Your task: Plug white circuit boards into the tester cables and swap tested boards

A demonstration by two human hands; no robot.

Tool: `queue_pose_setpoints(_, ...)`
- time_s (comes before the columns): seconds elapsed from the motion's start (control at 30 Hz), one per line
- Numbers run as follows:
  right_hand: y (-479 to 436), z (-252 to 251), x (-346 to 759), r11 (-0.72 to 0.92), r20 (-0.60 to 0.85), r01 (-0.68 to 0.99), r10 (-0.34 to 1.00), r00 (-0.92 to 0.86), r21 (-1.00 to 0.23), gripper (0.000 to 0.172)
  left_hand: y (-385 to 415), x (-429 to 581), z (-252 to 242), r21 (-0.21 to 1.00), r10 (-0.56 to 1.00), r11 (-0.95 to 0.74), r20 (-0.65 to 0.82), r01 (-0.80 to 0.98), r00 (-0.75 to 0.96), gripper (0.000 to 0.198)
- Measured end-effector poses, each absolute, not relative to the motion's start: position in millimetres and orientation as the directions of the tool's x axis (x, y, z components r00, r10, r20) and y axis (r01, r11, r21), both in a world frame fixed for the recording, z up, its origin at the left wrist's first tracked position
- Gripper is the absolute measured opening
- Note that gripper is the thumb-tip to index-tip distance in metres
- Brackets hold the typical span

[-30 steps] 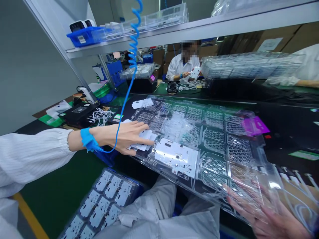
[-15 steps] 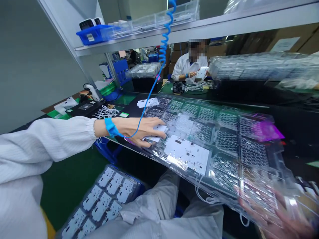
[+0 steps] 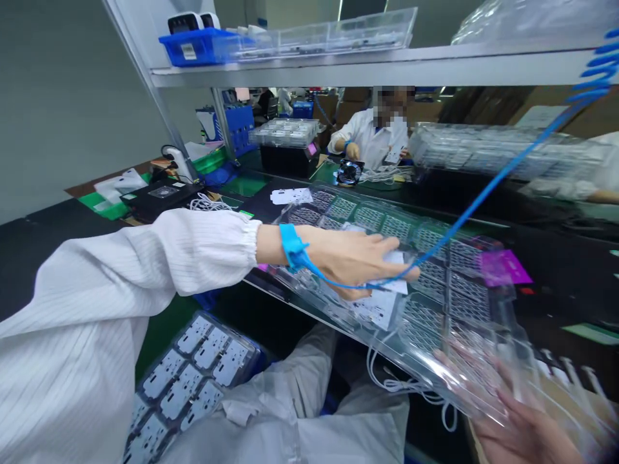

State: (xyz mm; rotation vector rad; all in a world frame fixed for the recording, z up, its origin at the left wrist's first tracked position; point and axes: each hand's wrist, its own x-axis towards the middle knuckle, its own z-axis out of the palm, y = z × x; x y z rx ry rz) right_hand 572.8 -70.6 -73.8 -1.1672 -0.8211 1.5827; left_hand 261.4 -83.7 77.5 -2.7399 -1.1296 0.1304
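Observation:
My left hand [image 3: 355,261], with a blue wrist strap [image 3: 293,247], is palm down over a clear compartmented plastic tray [image 3: 425,325]. Its fingers are closed on a thin white board [image 3: 399,267], partly hidden under them. Just below that hand, another white board [image 3: 380,310] with small dark marks and cut-outs lies in a near-edge compartment. At the lower right, my right hand [image 3: 522,403] grips the near right corner of the tray; part of it shows through the plastic, slightly blurred.
A blue coiled cord [image 3: 493,183] crosses from the wrist strap to the upper right. A tray of white boards [image 3: 207,348] stands low at the left. White cables [image 3: 411,386] hang below the table edge. Opposite, a person [image 3: 370,138] sits by a small fan [image 3: 349,173].
My left hand has moved right across the tray with the white board, now covering part of the board lying there. The cord has swung to the right. My right hand stays at the tray's corner.

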Motion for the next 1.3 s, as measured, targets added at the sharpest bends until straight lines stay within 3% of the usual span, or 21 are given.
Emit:
queue_pose_setpoints(0.13,-81,-63,568,-0.34,-0.344,-0.328,0.938,-0.047,-0.881,0.063,-76,284,58,-0.294,0.67,-0.726,-0.101,0.621,0.736,0.05)
queue_pose_setpoints(0.6,-88,-78,573,-0.237,-0.195,-0.382,0.97,-0.145,-0.893,0.047,-83,277,58,-0.317,0.678,-0.721,-0.135,0.617,0.723,0.071)
queue_pose_setpoints(0.77,-92,-73,571,-0.243,-0.203,-0.398,0.969,-0.141,-0.885,0.052,-80,267,56,-0.254,0.629,-0.764,-0.09,0.593,0.772,0.059)
queue_pose_setpoints(0.87,-94,-69,570,-0.259,-0.221,-0.416,0.966,-0.138,-0.872,0.054,-81,260,62,-0.18,0.605,-0.79,-0.073,0.586,0.793,0.062)
queue_pose_setpoints(1.2,-111,-59,563,-0.226,-0.094,-0.548,0.961,-0.259,-0.806,0.041,-86,265,80,-0.074,0.67,-0.733,-0.251,0.677,0.698,0.05)
queue_pose_setpoints(1.3,-115,-59,562,-0.223,-0.062,-0.6,0.959,-0.276,-0.768,0.04,-85,254,87,-0.032,0.695,-0.705,-0.229,0.708,0.682,0.045)
